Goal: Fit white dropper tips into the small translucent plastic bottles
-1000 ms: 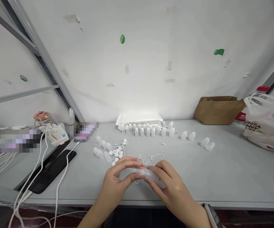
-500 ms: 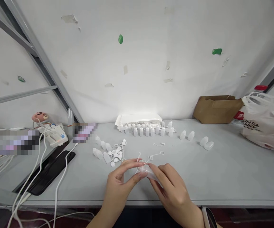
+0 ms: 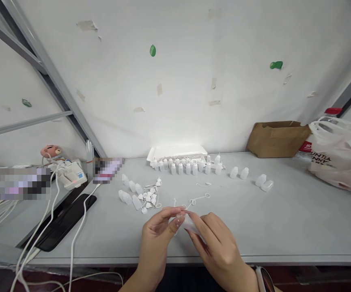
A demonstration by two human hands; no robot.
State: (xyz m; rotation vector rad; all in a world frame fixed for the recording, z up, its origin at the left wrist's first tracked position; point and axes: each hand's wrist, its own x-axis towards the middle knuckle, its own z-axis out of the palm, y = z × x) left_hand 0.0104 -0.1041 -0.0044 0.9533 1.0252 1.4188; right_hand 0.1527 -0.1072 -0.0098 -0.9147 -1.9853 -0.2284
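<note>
A small translucent plastic squeeze bottle [image 3: 191, 226] lies tilted between my hands, its neck pointing left. My right hand [image 3: 219, 243] is closed round the body of this bottle. At the neck end, my left hand [image 3: 158, 233] pinches the white cap, which the fingers mostly hide. A thin white strap [image 3: 175, 201] sticks up behind the fingertips. Just beyond my hands lie loose white cap straps with rings [image 3: 200, 199]. To their left is a pile of white caps [image 3: 149, 197], beside several uncapped bottles [image 3: 127, 198].
Several capped bottles [image 3: 188, 168] stand in rows before a white tray [image 3: 178, 151]. More bottles [image 3: 244, 173] are to the right. A cardboard box [image 3: 278, 140] and a plastic bag [image 3: 336, 158] sit at back right. A black phone [image 3: 67, 221] and white cables lie left.
My left hand has shifted slightly right and rolled, with its thumb now higher over the bottle's neck. The bottle stays in my right hand.
</note>
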